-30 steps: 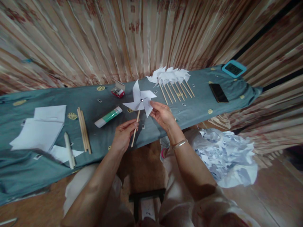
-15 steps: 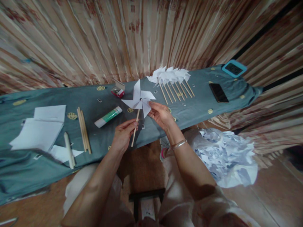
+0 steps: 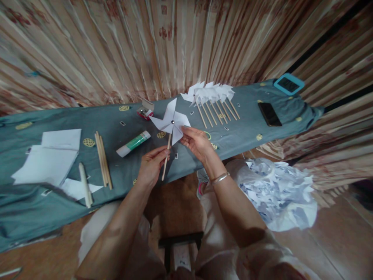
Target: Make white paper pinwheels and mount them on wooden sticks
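Observation:
A white paper pinwheel with a silver pin at its centre is held upright over the table. My left hand pinches its wooden stick below the paper blades. At the right side of the pinwheel, my right hand has its fingertips closed on a lower blade; the thumb is partly hidden. An open small red box of metal pins sits just behind the pinwheel. To the left lies a green and white glue tube.
Several finished pinwheels lie in a row at the back. Loose sticks, paper sheets and a white pen-like tool are at left. At right are a phone, a blue-framed digital clock and a bag of paper scraps.
The pinwheel's blades have turned slightly clockwise, and my right hand has shifted a little left and down with them. My left hand keeps its hold on the stick.

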The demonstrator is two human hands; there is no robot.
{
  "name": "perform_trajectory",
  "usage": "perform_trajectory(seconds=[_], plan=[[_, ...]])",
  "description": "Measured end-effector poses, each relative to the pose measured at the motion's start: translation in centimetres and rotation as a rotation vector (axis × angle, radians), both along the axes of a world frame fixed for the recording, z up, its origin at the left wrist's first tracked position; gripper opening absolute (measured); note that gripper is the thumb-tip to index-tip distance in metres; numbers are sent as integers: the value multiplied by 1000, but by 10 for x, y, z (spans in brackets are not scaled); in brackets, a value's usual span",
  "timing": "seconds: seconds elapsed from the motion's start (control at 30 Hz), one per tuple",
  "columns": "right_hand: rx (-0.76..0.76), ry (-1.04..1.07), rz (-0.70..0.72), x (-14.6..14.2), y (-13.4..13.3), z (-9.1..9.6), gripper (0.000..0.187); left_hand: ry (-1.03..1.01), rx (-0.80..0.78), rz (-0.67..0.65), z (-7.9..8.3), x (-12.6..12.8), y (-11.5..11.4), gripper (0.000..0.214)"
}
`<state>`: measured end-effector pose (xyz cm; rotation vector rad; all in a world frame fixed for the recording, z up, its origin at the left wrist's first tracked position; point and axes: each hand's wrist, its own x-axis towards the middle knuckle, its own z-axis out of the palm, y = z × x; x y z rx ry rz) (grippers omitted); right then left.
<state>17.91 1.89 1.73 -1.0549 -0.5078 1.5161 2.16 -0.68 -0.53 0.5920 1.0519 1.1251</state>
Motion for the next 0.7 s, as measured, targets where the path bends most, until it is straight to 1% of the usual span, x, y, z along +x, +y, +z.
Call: perform_trajectory(seconds=[0.3, 0.43, 0.7], plan=[[-20, -1, 15, -3, 0, 0, 27, -3, -16, -1, 1, 0, 0, 44], [-14, -8, 24, -4, 0, -1, 31, -6, -16, -2, 2, 0, 0, 43], [-32, -34, 41, -7, -1, 1, 32, 1, -6, 8, 1, 1, 0, 41]])
